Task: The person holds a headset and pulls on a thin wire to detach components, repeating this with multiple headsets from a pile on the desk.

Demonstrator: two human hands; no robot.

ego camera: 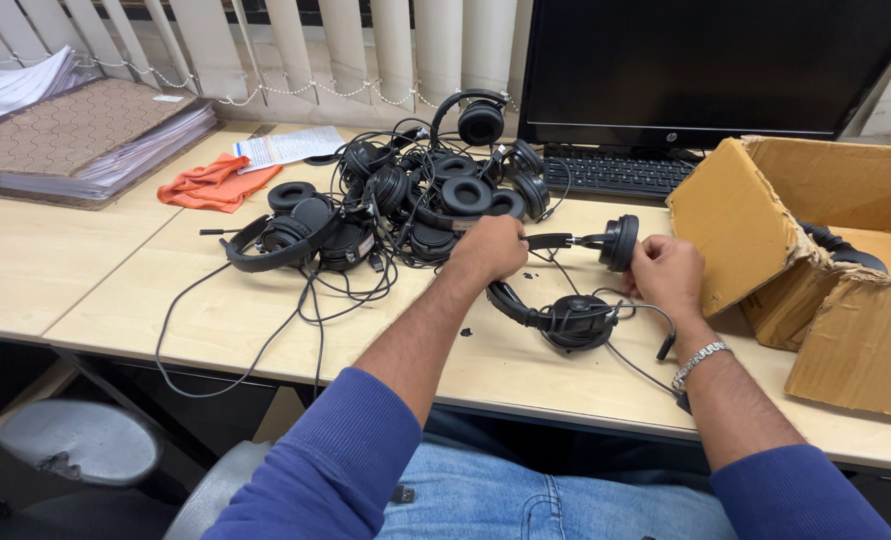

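Note:
A black wired headset (575, 280) lies on the wooden desk (65, 270) in front of me. Its headband is gripped by my left hand (487, 250) near one end. Fingers of my right hand (665, 275) hold its upper earcup (620, 243). The lower earcup (577, 318) rests on the desk, its cable trailing toward the front edge. Just behind my left hand sits a tangled pile of several black headsets (405, 195) with loose cables.
A torn cardboard box (815, 260) stands at the right with a headset inside. A black monitor (705, 60) and keyboard (615, 172) are behind. An orange cloth (210, 185), a paper sheet (290, 147) and a stack of files (75, 140) lie at the back left.

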